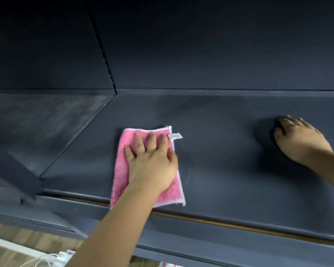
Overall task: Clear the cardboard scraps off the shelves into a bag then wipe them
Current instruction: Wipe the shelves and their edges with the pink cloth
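Observation:
A pink cloth [123, 176] with a white hem and a small white label lies flat on the dark grey shelf [220, 180]. My left hand [152, 160] presses down on it with fingers spread and straight. Far to the right, my right hand [301, 139] rests on the bare shelf surface, fingers bent lightly with the tips touching the shelf, holding nothing. No cardboard scraps show on this shelf.
A slotted upright [104, 49] splits the dark back panel, and a neighbouring shelf [42, 128] lies to the left, dusty and streaked. Beyond the shelf's front lip, wooden floor [27, 237] and white items [64, 257] show at the lower left.

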### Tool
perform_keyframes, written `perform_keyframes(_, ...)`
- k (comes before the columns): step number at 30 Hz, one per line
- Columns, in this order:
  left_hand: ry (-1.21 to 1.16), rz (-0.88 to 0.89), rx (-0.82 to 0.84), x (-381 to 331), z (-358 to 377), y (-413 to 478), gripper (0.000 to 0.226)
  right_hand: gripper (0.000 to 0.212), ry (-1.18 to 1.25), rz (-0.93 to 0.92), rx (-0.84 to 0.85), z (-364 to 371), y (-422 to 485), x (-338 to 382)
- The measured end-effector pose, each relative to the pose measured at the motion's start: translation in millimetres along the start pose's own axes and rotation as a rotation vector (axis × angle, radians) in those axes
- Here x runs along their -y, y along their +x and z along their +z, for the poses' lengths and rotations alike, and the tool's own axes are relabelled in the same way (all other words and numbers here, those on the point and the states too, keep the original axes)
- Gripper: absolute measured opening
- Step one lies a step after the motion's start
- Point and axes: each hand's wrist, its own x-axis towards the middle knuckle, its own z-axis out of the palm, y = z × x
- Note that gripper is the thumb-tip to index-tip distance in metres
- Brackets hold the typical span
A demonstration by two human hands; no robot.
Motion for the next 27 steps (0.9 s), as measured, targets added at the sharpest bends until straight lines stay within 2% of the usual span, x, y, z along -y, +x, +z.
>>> perform_keyframes(5,-0.014,0.223,-0.015,-22,6,-13,0.055,0.049,-0.042,0.024,0.019,3,3,0)
perform_keyframes(8,-0.025,0.278,-0.001,-14,5,-16,0.054,0.059,-0.206,0.102,-0.008,18,23,-27)
perform_keyframes(9,-0.019,0.254,-0.001,-2,3,-15,0.054,0.062,-0.229,0.138,0.000,23,27,-30)
perform_keyframes(12,0.015,0.097,-0.014,51,-2,-12,0.054,0.053,-0.273,0.108,0.051,42,54,-43)
perform_keyframes(14,0.022,-0.002,-0.002,86,-7,-12,0.054,0.069,-0.267,0.031,0.027,25,27,18)
perform_keyframes(17,0.001,-0.122,0.012,122,-15,-11,0.054,0.041,-0.146,-0.133,0.003,15,-18,112)
perform_keyframes(20,-0.006,-0.173,0.000,137,-18,-7,0.053,0.046,-0.088,-0.359,0.062,33,-35,176)
perform_keyframes(21,-0.006,-0.170,-0.004,138,-18,-5,0.053,0.048,-0.077,-0.380,0.077,40,-34,185)
perform_keyframes(27,-0.011,-0.188,0.008,136,-24,29,0.054,0.050,-0.096,-0.215,0.052,39,-29,170)
